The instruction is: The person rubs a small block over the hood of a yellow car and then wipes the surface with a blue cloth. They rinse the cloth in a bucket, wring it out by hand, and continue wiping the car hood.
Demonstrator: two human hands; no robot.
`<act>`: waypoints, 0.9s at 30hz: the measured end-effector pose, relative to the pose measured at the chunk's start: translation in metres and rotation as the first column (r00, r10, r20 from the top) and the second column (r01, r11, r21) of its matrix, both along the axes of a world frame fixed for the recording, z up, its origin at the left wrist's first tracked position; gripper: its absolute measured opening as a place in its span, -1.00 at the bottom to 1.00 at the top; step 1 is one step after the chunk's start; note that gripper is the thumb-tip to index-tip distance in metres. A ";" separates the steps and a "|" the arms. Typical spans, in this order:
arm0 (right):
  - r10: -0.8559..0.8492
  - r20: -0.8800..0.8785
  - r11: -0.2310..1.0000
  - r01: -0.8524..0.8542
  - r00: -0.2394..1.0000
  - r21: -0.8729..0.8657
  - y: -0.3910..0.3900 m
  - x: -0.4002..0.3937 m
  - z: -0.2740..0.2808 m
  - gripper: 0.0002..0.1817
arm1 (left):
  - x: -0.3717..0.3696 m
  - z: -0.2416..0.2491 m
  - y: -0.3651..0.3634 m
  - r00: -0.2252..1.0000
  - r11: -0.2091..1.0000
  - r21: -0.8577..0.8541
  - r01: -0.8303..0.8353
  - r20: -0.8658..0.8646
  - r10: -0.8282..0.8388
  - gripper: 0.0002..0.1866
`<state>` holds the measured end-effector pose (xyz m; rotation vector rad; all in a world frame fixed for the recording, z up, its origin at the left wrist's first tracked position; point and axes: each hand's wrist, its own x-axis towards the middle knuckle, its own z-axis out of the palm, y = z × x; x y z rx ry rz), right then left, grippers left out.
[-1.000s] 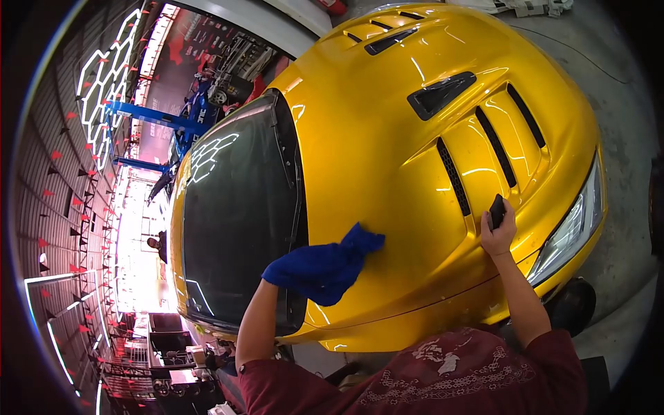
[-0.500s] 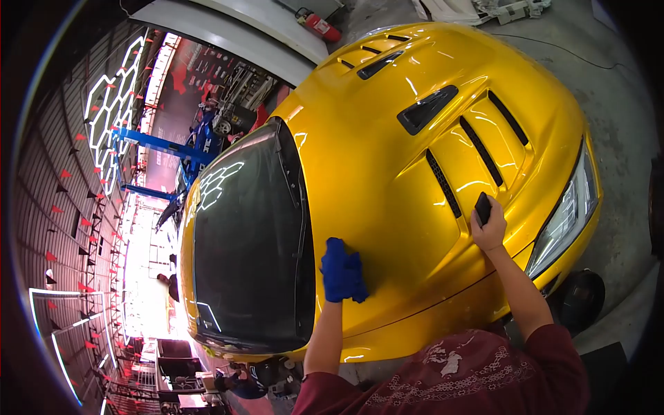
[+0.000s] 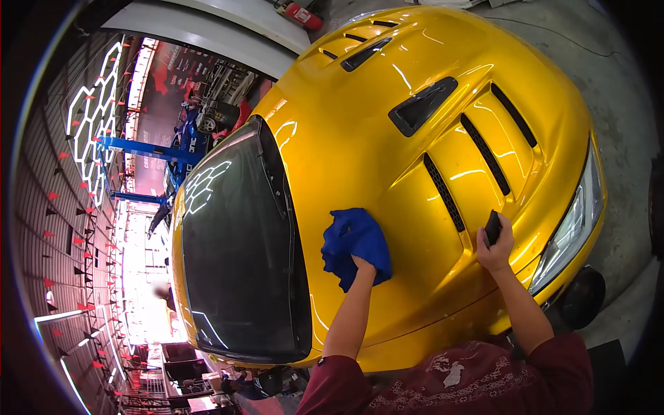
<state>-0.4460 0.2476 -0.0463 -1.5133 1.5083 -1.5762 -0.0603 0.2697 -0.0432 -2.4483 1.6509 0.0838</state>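
Observation:
My left hand (image 3: 364, 268) presses a blue cloth (image 3: 356, 236) onto the yellow hood (image 3: 346, 152), not far from the windshield's base. The cloth is spread out and covers most of my fingers. In my right hand (image 3: 497, 253) is a small black block (image 3: 492, 228), gripped between thumb and fingers. That hand is over the hood, between the lowest black vent slot (image 3: 444, 192) and the headlight (image 3: 573, 220). Only the block's upper part shows past my fingers.
Left of the hood is the dark windshield (image 3: 238, 249) with its wiper (image 3: 274, 176). A black hood scoop (image 3: 423, 107) lies farther across. Beyond the car stands a red fire extinguisher (image 3: 301, 15). A blue lift arm (image 3: 149, 149) and a round black object (image 3: 583, 297) flank the car.
My left hand has slid the cloth away from the windshield, farther onto the hood, and the cloth has fanned out. My right hand keeps the black block and has shifted slightly. The view has tilted a little.

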 end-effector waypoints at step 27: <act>0.092 0.049 0.990 -0.097 0.995 0.099 0.023 -0.007 -0.039 -0.36 | 0.105 -0.032 -0.358 0.900 0.899 -0.120 0.421 0.176 -0.398 -0.48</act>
